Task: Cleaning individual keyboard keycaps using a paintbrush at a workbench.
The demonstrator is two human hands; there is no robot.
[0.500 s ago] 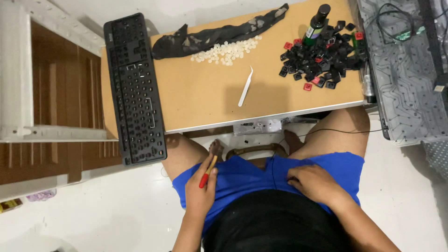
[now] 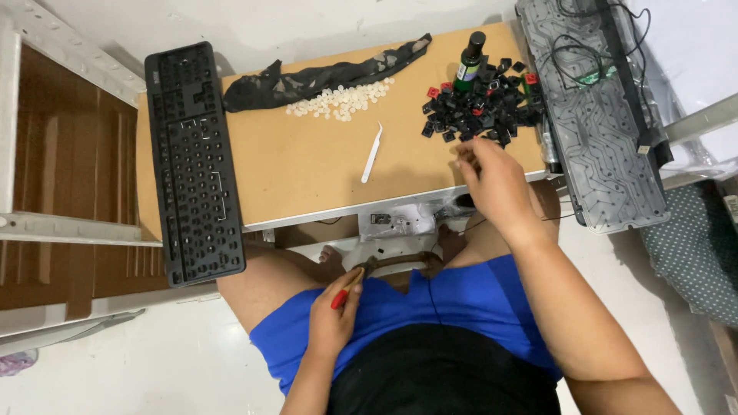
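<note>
My left hand (image 2: 334, 315) rests on my lap in blue shorts, closed around red-handled pliers (image 2: 350, 284). My right hand (image 2: 492, 180) is raised over the near right edge of the small wooden table (image 2: 307, 169), fingers loosely curled, just short of a pile of black and red keycaps (image 2: 480, 111); whether it holds anything I cannot tell. A black keyboard frame without keys (image 2: 192, 161) lies along the table's left side. White tweezers (image 2: 372, 154) lie in the middle.
A heap of small white rubber domes (image 2: 338, 100) and a dark cloth (image 2: 323, 77) lie at the back. A small dark bottle (image 2: 469, 61) stands by the keycaps. A clear keyboard membrane sheet (image 2: 607, 131) lies at the right. A wooden frame (image 2: 61, 154) stands left.
My right hand has lifted off my lap and moved up to the table edge near the keycaps. My left hand keeps the pliers on my lap.
</note>
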